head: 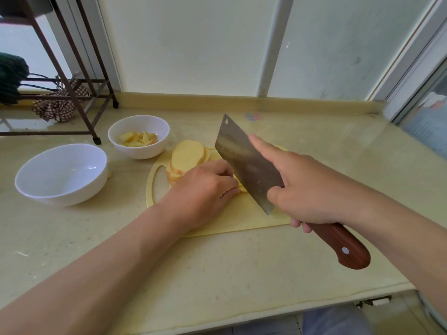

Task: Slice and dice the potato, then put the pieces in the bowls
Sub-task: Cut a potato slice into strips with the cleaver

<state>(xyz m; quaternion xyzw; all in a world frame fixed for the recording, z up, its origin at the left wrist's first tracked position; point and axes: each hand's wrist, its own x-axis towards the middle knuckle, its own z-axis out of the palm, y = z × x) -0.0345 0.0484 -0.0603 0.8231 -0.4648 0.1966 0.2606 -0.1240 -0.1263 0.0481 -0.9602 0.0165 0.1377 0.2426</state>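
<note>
Right hand [312, 189] grips cleaver [242, 160], forefinger along its side for control; left hand [203, 189] curled, pinning potato slices [187, 155] steady.

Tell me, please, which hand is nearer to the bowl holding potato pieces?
Left. The left hand holds the potato slices on the cutting board, right of the bowl; the right hand grips the cleaver farther to the right.

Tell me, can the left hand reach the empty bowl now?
Probably yes: the empty bowl stands left of the left hand with nothing between them, though that hand holds potato slices.
</note>
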